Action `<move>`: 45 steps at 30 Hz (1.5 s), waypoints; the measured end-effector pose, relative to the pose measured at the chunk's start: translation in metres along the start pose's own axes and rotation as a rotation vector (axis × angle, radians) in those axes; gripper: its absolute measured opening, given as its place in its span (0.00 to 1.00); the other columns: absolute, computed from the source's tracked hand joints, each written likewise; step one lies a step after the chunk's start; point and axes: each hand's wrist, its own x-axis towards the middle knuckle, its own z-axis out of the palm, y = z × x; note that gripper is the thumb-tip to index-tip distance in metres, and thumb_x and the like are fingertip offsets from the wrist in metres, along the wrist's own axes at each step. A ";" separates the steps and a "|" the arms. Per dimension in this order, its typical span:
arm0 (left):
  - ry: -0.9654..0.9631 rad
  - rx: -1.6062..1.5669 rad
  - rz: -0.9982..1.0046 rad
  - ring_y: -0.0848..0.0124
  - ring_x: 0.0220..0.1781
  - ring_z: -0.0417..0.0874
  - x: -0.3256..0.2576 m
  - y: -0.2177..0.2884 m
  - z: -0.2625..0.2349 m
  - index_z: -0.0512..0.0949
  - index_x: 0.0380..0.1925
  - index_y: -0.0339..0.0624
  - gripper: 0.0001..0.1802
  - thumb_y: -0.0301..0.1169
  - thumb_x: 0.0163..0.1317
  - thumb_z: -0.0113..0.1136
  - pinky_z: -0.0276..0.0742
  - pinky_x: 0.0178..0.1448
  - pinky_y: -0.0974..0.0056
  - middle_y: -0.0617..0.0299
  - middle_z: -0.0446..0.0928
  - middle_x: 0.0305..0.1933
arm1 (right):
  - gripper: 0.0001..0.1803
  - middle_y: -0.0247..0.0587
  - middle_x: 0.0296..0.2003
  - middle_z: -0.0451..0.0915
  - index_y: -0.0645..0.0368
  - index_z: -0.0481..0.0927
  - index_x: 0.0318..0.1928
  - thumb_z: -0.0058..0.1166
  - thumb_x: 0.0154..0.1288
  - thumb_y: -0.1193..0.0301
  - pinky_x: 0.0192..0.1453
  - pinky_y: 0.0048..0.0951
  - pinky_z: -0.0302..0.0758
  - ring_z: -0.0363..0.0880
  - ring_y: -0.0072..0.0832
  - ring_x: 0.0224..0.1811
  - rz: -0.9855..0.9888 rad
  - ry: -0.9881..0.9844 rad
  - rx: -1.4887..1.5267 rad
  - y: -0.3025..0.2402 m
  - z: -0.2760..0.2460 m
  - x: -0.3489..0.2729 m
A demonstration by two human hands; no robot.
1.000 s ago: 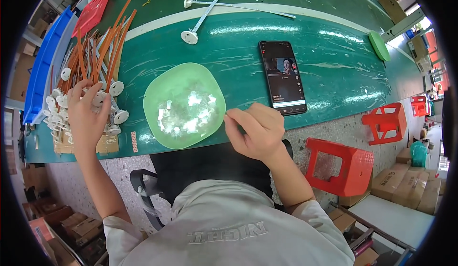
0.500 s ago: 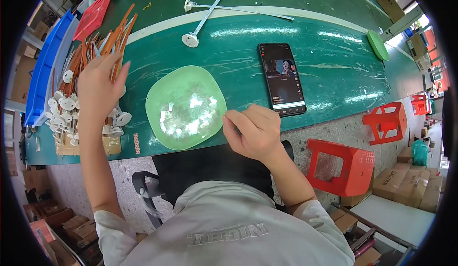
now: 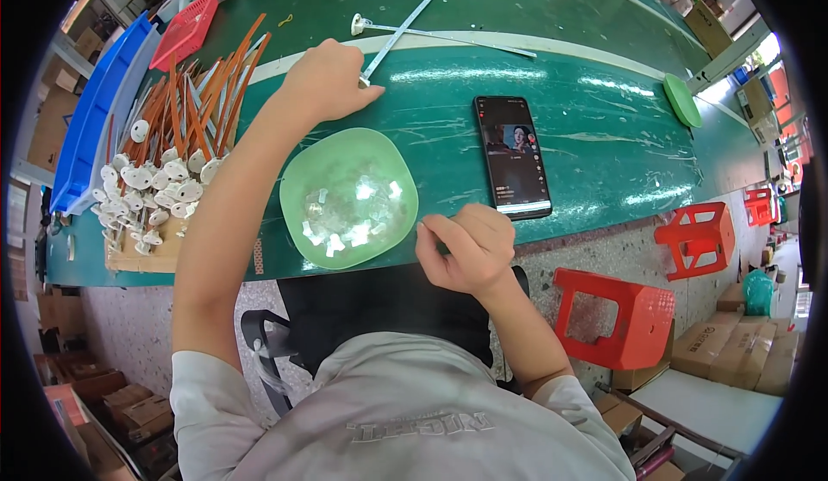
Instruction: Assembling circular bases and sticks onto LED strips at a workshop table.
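Workbench: long green top (image 3: pixel 604 145), scuffed and shiny, with a pale band running across it.
Red stools: one (image 3: pixel 647 321) sat close by on the speckled floor, another (image 3: pixel 716 233) a bit farther off.
Blue tray: long one (image 3: pixel 99 110) along the bench's left side, with a pinkish-red basket (image 3: pixel 185 28) near its far end.
Strip pile: big messy heap of brown and silver strips (image 3: pixel 216 84) on the left, white discs (image 3: pixel 164 196) bunched at the near ends over some cardboard (image 3: pixel 142 261).
Crossed pair: two silvery strips lay crossed beyond the bowl. One (image 3: pixel 466 43) showed its white disc (image 3: pixel 358 24); the other (image 3: pixel 401 34) ran under the left hand at its near end.
Green bowl: rounded-square one (image 3: pixel 392 149) right in front of the person, between the pile and the phone.
Left hand: reached over past the bowl (image 3: pixel 328 80), fingers curled down at that strip's end (knuckles blocked the view, so couldn't tell if they'd actually gripped it).
Right hand: just beside the bowl's right rim (image 3: pixel 468 248), fingers folded in, thumb and forefinger together. Couldn't tell if something tiny was pinched there.
Phone: lit up, flat on the bench (image 3: pixel 515 158).
Shiny bits: small clear pieces (image 3: pixel 336 241) scattered inside the bowl.
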 end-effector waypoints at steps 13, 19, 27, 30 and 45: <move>0.512 -0.445 0.093 0.65 0.20 0.75 -0.162 0.076 -0.050 0.81 0.28 0.38 0.16 0.34 0.44 0.78 0.69 0.25 0.64 0.59 0.75 0.21 | 0.20 0.46 0.37 0.83 0.62 0.82 0.40 0.71 0.42 0.82 0.30 0.27 0.77 0.81 0.32 0.28 0.110 0.114 0.198 -0.044 -0.011 0.010; 0.341 -0.712 0.107 0.61 0.27 0.80 -0.209 0.093 -0.024 0.80 0.33 0.34 0.18 0.31 0.42 0.73 0.74 0.32 0.64 0.56 0.79 0.26 | 0.20 0.55 0.45 0.82 0.66 0.83 0.44 0.70 0.48 0.80 0.39 0.32 0.83 0.85 0.40 0.37 0.084 0.016 0.378 -0.070 0.003 -0.011; 0.215 -1.609 -0.084 0.70 0.32 0.79 -0.249 0.099 -0.006 0.80 0.40 0.30 0.19 0.33 0.52 0.70 0.74 0.34 0.69 0.54 0.79 0.36 | 0.17 0.50 0.43 0.85 0.63 0.84 0.41 0.70 0.47 0.81 0.43 0.38 0.82 0.85 0.40 0.38 0.060 0.035 0.499 -0.083 -0.012 -0.016; 0.025 -1.940 -0.153 0.73 0.40 0.78 -0.265 0.107 0.004 0.71 0.51 0.31 0.24 0.31 0.57 0.67 0.73 0.43 0.70 0.56 0.78 0.44 | 0.13 0.44 0.41 0.86 0.61 0.84 0.38 0.67 0.49 0.81 0.47 0.38 0.78 0.85 0.33 0.38 0.054 0.018 0.528 -0.089 -0.017 -0.016; -0.048 -2.194 -0.257 0.73 0.46 0.82 -0.262 0.120 -0.004 0.67 0.56 0.26 0.31 0.31 0.56 0.68 0.74 0.50 0.71 0.55 0.80 0.45 | 0.15 0.36 0.36 0.87 0.57 0.84 0.35 0.66 0.42 0.81 0.45 0.35 0.79 0.88 0.33 0.41 0.013 -0.016 0.448 -0.087 -0.018 -0.013</move>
